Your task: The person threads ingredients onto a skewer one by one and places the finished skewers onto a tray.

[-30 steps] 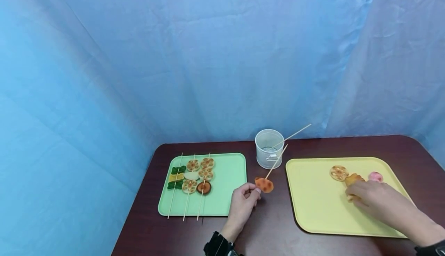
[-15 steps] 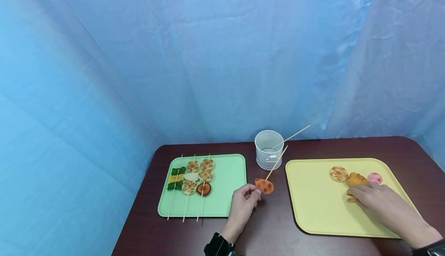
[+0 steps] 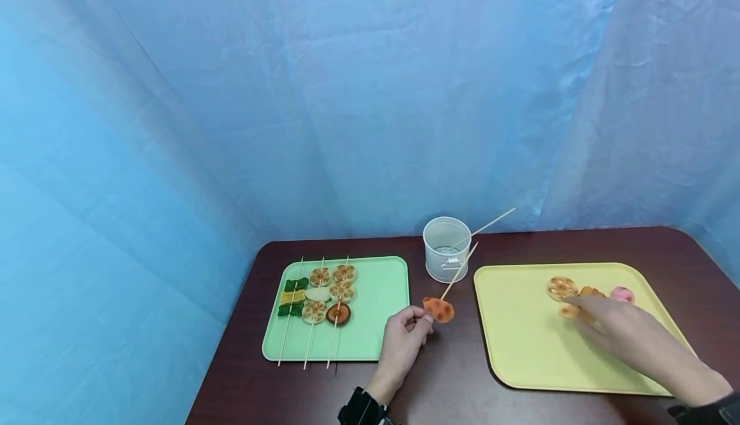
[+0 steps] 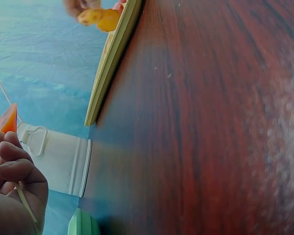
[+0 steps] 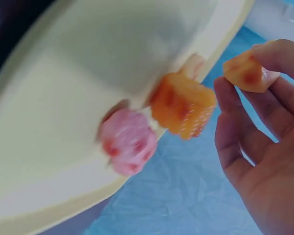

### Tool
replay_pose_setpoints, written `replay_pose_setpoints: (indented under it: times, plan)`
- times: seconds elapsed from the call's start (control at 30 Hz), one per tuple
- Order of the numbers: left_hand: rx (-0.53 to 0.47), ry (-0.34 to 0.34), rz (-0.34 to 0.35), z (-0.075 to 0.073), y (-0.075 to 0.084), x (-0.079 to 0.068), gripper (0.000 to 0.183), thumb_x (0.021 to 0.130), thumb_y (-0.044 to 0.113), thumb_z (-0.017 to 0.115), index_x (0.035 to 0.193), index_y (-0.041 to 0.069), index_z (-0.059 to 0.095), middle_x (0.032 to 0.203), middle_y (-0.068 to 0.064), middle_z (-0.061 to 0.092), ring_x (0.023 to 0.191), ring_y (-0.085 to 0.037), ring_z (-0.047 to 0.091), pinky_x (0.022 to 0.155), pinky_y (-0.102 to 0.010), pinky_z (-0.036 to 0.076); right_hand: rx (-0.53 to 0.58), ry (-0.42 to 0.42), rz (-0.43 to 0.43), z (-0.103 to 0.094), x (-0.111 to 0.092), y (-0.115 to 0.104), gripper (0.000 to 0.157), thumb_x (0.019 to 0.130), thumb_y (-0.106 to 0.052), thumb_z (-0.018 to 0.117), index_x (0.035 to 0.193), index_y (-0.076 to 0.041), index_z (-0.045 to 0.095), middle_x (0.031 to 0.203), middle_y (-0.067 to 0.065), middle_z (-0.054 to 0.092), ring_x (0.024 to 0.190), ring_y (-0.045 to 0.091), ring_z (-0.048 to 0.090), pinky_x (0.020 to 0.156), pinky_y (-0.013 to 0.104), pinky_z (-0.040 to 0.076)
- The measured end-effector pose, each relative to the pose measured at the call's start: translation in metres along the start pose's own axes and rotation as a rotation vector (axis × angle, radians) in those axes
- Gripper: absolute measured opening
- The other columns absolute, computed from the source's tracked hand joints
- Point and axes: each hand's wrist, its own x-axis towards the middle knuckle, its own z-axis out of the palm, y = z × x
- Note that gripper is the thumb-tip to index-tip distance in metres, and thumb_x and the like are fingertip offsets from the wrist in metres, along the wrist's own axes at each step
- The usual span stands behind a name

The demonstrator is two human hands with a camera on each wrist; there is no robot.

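Note:
My left hand [image 3: 401,341] pinches a bamboo skewer [image 3: 460,269] at its lower part, over the table between the trays. An orange-red toy food piece with brown spots [image 3: 438,310] is threaded on it, just above the fingertips. At the right, my right hand [image 3: 636,338] holds a yellowish toy food chunk with a browned spot [image 5: 247,73] between thumb and fingers, over the yellow tray [image 3: 537,361]. Beside that hand lie a lotus root slice [image 3: 561,288], an orange-yellow corn piece [image 5: 183,105] and a pink toy food piece [image 5: 129,142].
A green tray [image 3: 378,284] on the left bears 3 loaded skewers, with lotus slices, a mushroom [image 3: 338,314] and green and yellow pieces. Behind my left hand stands a white bucket [image 3: 447,248] with a bare skewer [image 3: 494,221] leaning out. A blue curtain [image 3: 370,104] hangs behind the table.
My right hand has taken the yellowish chunk from beside the corn piece and shifted it slightly left. The left hand with its skewer stays almost still.

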Motion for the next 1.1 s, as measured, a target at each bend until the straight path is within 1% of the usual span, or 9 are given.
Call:
replay_pose_setpoints:
  times: [0.1, 0.2, 0.23, 0.37, 0.47, 0.7, 0.8, 0.97, 1.1]
  plan:
    - [0.0, -0.004, -0.005, 0.0, 0.0, 0.0, 0.017, 0.097, 0.008, 0.066, 0.096, -0.009, 0.068, 0.07, -0.004, 0.059, 0.055, -0.013, 0.047, 0.049, -0.019, 0.037, 0.1, -0.007, 0.033, -0.003, 0.008, -0.006, 0.043, 0.076, -0.002, 0.087, 0.116, -0.005, 0.071, 0.097, 0.007, 0.075, 0.072, 0.007, 0.064, 0.055, 0.026, 0.046]
    - [0.002, -0.009, -0.01, -0.001, 0.0, -0.001, 0.016, 0.097, 0.007, 0.066, 0.096, -0.009, 0.069, 0.071, -0.007, 0.06, 0.056, -0.012, 0.047, 0.049, -0.018, 0.037, 0.194, 0.014, 0.052, -0.003, 0.015, -0.012, 0.05, 0.079, 0.001, 0.085, 0.124, -0.003, 0.065, 0.102, 0.011, 0.075, 0.072, 0.0, 0.059, 0.053, 0.022, 0.041]
    - [0.003, -0.011, -0.011, -0.001, 0.0, -0.001, 0.016, 0.097, 0.008, 0.066, 0.095, -0.008, 0.069, 0.072, -0.008, 0.06, 0.056, -0.012, 0.047, 0.05, -0.018, 0.038, 0.221, 0.019, 0.063, -0.002, 0.017, -0.014, 0.049, 0.08, 0.001, 0.084, 0.125, -0.003, 0.064, 0.104, 0.011, 0.075, 0.073, -0.002, 0.059, 0.053, 0.022, 0.042]
    - [0.016, -0.022, -0.01, -0.001, 0.001, -0.002, 0.015, 0.096, 0.008, 0.067, 0.093, -0.006, 0.07, 0.072, -0.01, 0.061, 0.056, -0.011, 0.047, 0.05, -0.018, 0.037, 0.263, 0.066, 0.072, 0.0, 0.024, -0.022, 0.047, 0.081, 0.001, 0.083, 0.123, -0.006, 0.063, 0.102, 0.004, 0.074, 0.08, -0.003, 0.061, 0.06, 0.023, 0.051]
    - [0.028, -0.03, -0.006, -0.001, 0.0, -0.002, 0.015, 0.096, 0.008, 0.067, 0.091, -0.006, 0.069, 0.07, -0.008, 0.06, 0.055, -0.01, 0.046, 0.05, -0.018, 0.036, 0.293, 0.074, 0.078, 0.002, 0.03, -0.028, 0.044, 0.084, 0.0, 0.082, 0.124, -0.008, 0.064, 0.101, -0.001, 0.073, 0.083, -0.003, 0.063, 0.066, 0.022, 0.053]
    - [0.032, -0.048, -0.025, -0.001, 0.0, -0.002, 0.015, 0.096, 0.009, 0.067, 0.091, -0.006, 0.068, 0.07, -0.006, 0.06, 0.055, -0.01, 0.046, 0.049, -0.018, 0.035, 0.372, 0.052, 0.141, 0.005, 0.041, -0.042, 0.038, 0.093, -0.011, 0.078, 0.129, -0.008, 0.068, 0.098, -0.003, 0.072, 0.081, -0.002, 0.062, 0.062, 0.026, 0.052]
    - [0.019, -0.057, -0.04, -0.001, 0.001, -0.003, 0.014, 0.096, 0.009, 0.067, 0.092, -0.005, 0.069, 0.071, -0.005, 0.06, 0.055, -0.008, 0.046, 0.049, -0.018, 0.035, 0.425, 0.043, 0.193, 0.006, 0.046, -0.046, 0.039, 0.095, -0.015, 0.076, 0.132, -0.006, 0.065, 0.1, 0.001, 0.074, 0.084, -0.003, 0.064, 0.065, 0.023, 0.052]
    - [0.011, -0.071, -0.049, -0.001, 0.0, -0.003, 0.012, 0.095, 0.008, 0.068, 0.093, -0.004, 0.07, 0.073, -0.003, 0.061, 0.056, -0.008, 0.047, 0.05, -0.018, 0.037, 0.635, -0.007, 0.331, 0.005, 0.054, -0.053, 0.042, 0.101, -0.023, 0.07, 0.136, -0.002, 0.057, 0.111, 0.013, 0.072, 0.096, -0.006, 0.065, 0.077, 0.016, 0.054]
    - [0.022, -0.078, -0.044, -0.001, -0.003, -0.003, 0.012, 0.095, 0.008, 0.067, 0.094, -0.003, 0.07, 0.072, -0.001, 0.062, 0.056, -0.008, 0.048, 0.05, -0.018, 0.038, 0.803, -0.012, 0.398, 0.004, 0.058, -0.055, 0.043, 0.105, -0.024, 0.062, 0.139, 0.002, 0.055, 0.114, 0.014, 0.07, 0.098, -0.003, 0.066, 0.079, 0.022, 0.056]
